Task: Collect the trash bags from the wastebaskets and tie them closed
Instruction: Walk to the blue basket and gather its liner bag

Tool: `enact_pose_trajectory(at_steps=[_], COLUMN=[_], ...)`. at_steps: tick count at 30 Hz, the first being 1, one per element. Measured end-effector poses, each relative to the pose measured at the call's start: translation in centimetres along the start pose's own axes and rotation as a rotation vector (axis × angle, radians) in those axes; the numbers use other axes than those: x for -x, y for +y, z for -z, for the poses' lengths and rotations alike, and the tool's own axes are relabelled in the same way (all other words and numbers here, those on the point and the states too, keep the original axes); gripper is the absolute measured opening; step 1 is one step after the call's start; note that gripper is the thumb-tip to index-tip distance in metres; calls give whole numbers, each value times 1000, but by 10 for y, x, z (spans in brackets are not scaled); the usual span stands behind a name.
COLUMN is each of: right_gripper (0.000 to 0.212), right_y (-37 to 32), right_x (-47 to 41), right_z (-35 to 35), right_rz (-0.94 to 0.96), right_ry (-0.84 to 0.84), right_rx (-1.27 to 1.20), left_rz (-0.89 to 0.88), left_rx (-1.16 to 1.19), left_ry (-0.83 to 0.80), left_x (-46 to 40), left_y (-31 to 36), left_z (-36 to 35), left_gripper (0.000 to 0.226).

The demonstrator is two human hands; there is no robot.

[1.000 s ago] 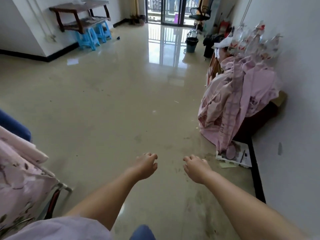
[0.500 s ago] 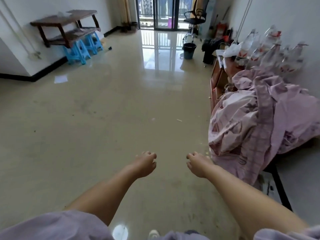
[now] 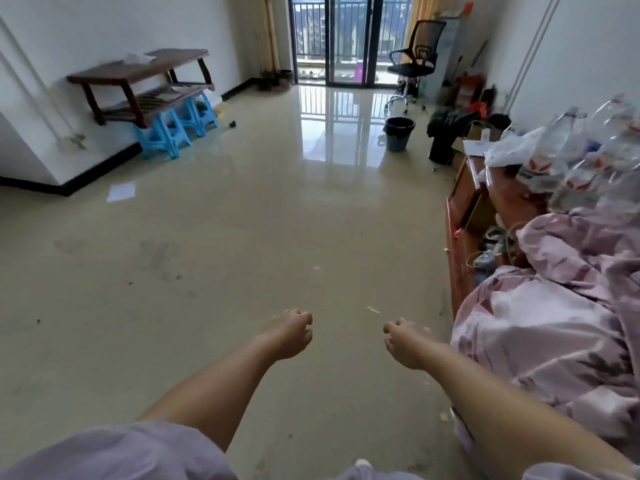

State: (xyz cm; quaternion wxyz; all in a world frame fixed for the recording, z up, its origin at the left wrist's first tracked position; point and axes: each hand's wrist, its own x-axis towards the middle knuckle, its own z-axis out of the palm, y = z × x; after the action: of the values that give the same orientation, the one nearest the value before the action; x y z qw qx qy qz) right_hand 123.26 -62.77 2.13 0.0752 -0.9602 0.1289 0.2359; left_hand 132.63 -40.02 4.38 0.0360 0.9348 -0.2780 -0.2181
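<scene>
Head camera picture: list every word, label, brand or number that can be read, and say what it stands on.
No text can be read.
Plastic bottles on the right: red and white labels, too blurred to read.
Red thing by the far right wall: too small to read.
Paper on the floor: no print shows.

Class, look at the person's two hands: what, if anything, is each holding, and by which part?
Nothing. The left hand and right hand hang loosely curled above the floor, both empty.
</scene>
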Motion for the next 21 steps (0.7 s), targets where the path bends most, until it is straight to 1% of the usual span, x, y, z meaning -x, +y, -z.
enact_pose_trajectory(at_steps=[5,11,13,17,21], right_gripper=[38,39,39,40,41], right_y=[28,50,60,83,104], right_x=[-113,-258,-311,-403,-487], right_z=[77,146,170,221,281], right_rz=[34,30,14,-68,-122], right_ry=[-24,-27,-24,-65,-46], right_rx=[18,-2,-17,-67,-118], left_rz=[14,1,-14,-51,-84], left_rx=[50,4,7,-16,-75], left_ry=[13,-26,-19,-59,-48], left_x=[-117,-273,-334,-444,-553], left_y=[1,-16,-23,-38,-49], left_z=[50,107,130,182,247], left_gripper=[37,36,36,36,36])
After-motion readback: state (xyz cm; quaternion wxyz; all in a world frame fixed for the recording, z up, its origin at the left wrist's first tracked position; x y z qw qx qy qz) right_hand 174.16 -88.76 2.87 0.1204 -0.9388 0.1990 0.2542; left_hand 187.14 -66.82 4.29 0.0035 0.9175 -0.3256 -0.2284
